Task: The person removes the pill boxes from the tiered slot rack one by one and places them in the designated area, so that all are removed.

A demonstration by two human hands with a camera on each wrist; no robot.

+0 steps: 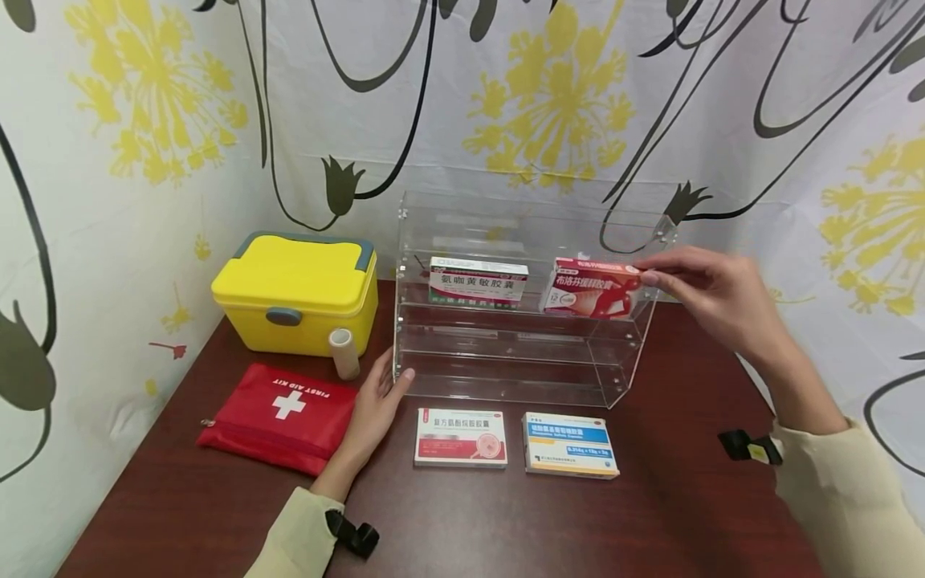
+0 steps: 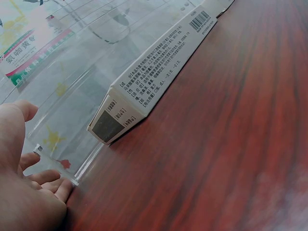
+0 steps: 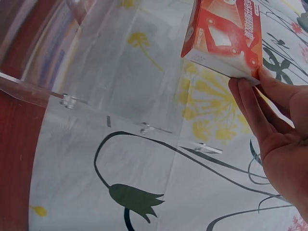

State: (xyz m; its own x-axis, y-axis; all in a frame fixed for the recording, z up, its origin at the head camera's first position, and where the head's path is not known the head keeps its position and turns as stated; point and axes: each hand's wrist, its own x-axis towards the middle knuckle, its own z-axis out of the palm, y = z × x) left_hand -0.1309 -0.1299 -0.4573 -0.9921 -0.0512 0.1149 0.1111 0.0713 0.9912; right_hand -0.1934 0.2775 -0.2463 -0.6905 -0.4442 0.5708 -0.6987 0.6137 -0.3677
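Observation:
My right hand (image 1: 723,293) pinches the right end of a red and white medicine box (image 1: 588,291), thumb and fingertips on its corner. That box is over the upper part of a clear acrylic display rack (image 1: 499,389), tilted slightly. In the right wrist view, thumb and fingers meet at the red box's (image 3: 226,36) lower end. My left hand (image 1: 377,405) holds the rack's lower left side edge, thumb in front and fingers outside the panel. A white, pink and green medicine box (image 1: 478,285) stands on the rack to the left of the red one.
A white and red box (image 1: 461,437) and a blue and white box (image 1: 569,443) lie before the rack. On the left are a yellow case (image 1: 289,277), a beige roll (image 1: 344,353) and a red first aid pouch (image 1: 278,417). Patterned cloth hangs behind.

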